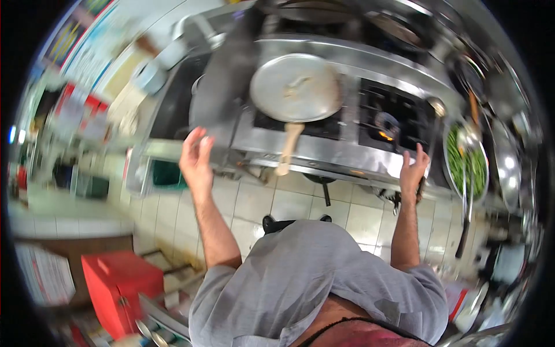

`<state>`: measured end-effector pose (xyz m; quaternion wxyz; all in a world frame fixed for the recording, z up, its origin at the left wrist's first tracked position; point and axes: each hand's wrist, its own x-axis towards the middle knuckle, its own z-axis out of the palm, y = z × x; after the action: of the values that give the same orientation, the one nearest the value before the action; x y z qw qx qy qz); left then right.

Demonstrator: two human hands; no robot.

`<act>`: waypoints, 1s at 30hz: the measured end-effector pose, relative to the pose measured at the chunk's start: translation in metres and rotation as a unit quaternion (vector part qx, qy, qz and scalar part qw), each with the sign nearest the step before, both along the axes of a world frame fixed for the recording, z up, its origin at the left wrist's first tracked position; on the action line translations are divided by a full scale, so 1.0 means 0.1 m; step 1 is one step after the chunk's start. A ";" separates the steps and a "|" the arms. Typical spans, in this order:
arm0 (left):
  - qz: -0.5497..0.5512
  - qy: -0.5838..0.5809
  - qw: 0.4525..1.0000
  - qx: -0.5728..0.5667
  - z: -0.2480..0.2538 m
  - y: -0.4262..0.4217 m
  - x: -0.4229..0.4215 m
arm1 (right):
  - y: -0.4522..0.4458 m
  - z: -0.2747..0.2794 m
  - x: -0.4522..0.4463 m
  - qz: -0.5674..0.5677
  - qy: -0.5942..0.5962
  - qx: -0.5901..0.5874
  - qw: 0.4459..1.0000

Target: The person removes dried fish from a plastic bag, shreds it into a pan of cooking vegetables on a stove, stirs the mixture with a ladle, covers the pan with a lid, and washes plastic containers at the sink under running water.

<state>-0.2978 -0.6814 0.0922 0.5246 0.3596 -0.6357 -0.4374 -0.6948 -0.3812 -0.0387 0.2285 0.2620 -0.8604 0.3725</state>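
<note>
The left hand (198, 165) and right hand (413, 173) are empty, half-open. The round silvery metal lid (283, 104) looks stiff, weighty; the pale wooden handle (289, 147) suits gripping.

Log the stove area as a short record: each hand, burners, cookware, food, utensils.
Left hand: appears empty, open, raised near the stove's front left
Right hand: appears empty, fingers spread, near the stove's front edge
Burner in front of right hand: lit, orange flame visible
Cookware: large round metal lid on the stove, left of the flame
Wooden utensil: sticks out toward the person from the lid's edge
Food: green beans, apparently, in an oval dish at right, metal spoons on top
</note>
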 end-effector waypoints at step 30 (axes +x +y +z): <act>0.011 -0.202 0.954 0.219 -1.13 -2.00 3.50 | -6.87 -0.88 3.52 0.617 -0.173 0.402 0.654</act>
<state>0.0517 -0.8811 -0.0211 0.2979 0.5535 -0.6133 -0.4783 -0.3428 -1.0685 -0.1269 -0.3348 0.7294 -0.5906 0.0841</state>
